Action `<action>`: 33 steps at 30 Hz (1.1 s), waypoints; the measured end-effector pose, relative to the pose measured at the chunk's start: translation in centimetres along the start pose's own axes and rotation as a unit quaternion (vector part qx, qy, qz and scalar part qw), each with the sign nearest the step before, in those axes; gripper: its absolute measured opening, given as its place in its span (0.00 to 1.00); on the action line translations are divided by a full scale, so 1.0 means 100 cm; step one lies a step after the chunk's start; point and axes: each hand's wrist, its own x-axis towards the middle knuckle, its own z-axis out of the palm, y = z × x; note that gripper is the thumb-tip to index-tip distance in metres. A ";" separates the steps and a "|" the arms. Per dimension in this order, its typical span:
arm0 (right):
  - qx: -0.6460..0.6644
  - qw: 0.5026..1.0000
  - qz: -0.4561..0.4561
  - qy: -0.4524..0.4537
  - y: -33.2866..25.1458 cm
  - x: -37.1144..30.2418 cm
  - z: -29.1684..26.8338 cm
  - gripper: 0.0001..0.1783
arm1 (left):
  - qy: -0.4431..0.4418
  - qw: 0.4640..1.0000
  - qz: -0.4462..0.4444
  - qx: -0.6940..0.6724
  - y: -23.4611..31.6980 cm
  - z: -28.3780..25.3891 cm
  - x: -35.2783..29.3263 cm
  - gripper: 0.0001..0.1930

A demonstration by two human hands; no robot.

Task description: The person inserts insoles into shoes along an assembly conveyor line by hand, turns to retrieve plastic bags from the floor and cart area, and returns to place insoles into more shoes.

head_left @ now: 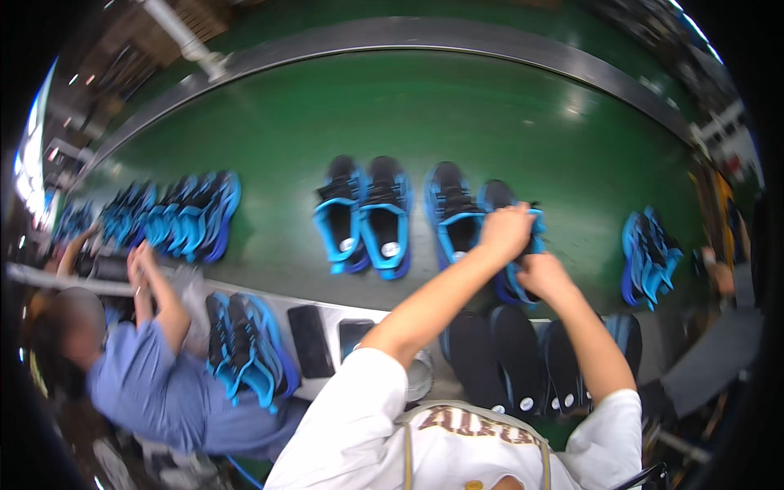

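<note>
A black and blue sneaker [496, 194] stands on the green work surface [351, 98], toe away from me. My left hand [506, 231] is closed at its upper opening, around the tongue and collar. Lower down, my right hand [545, 278] has its fingers bent against the heel side of the same shoe. The two hands hide most of the shoe's opening. Just left of it stands a matching sneaker [446, 184], a pale round label visible inside. Farther left another pair, a sneaker [337, 214] and its mate [385, 214], stands side by side.
Black insoles [516, 351] with round white labels lie near my body. Beside them are a dark phone [309, 341] and a clear cup [420, 376]. More sneakers [192, 216] line the left; a pair [647, 255] stands right. A person in blue [155, 384] sits left; a grey sleeve [710, 351] shows right.
</note>
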 end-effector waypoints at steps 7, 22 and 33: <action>-0.113 0.986 -0.072 0.102 0.019 0.026 0.031 0.07 | -0.028 0.998 0.005 -0.056 -0.018 0.011 0.016 0.14; -0.229 0.953 -0.162 -0.112 0.081 0.083 0.069 0.16 | -0.054 0.994 0.006 -0.099 -0.016 0.006 0.014 0.14; -0.360 0.887 -0.207 -0.205 0.009 0.055 0.012 0.16 | 0.023 0.988 -0.011 -0.152 -0.030 0.010 0.011 0.17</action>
